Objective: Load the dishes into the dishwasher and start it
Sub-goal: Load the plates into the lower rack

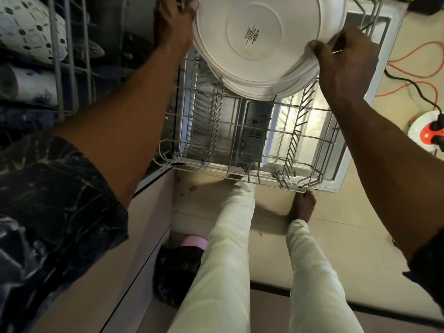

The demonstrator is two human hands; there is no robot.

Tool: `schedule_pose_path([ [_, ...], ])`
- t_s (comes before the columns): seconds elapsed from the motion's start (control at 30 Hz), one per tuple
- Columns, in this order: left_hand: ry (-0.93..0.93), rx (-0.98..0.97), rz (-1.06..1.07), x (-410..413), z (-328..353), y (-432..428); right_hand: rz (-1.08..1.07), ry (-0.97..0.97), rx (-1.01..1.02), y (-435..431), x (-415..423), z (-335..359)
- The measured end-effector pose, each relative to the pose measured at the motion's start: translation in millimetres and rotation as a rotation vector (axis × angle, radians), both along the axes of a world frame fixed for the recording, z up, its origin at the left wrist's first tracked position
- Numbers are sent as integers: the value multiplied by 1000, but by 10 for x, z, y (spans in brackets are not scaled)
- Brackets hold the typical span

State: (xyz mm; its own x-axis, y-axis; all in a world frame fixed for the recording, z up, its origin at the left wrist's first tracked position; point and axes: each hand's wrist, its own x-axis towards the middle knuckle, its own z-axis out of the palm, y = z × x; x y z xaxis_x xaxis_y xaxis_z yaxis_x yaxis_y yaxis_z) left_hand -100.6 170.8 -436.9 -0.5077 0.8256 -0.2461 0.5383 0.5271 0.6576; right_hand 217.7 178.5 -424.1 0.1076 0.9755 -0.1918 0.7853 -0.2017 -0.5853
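Observation:
A stack of white plates [262, 44] hangs bottom side up over the pulled-out lower dishwasher rack [242, 138]. My right hand [346, 58] pinches the stack's right rim with thumb and fingers. At the stack's left rim, near the top edge of the view, the fingers of my left hand [173, 22] curl around it; their tips are cut off. Beneath the plates the wire rack sits bare, with rows of tines on both sides. It rests over the open dishwasher door [341, 169], where the detergent compartment [254, 131] shows through the wires.
The upper rack [62, 68] at the left holds patterned dishes [28, 27]. Orange and black cables [413, 75] and a power reel [430, 131] lie on the floor to the right. A black bag [175, 272] sits by my legs, against the cabinet front.

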Motion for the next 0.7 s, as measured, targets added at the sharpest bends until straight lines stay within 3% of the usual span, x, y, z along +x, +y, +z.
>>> schedule_pose_path([
  [0.27, -65, 54, -25, 56, 47, -247, -19, 28, -27, -207, 65, 4],
  [0.7, -24, -179, -169, 149, -231, -29, 58, -72, -190, -185, 69, -401],
])
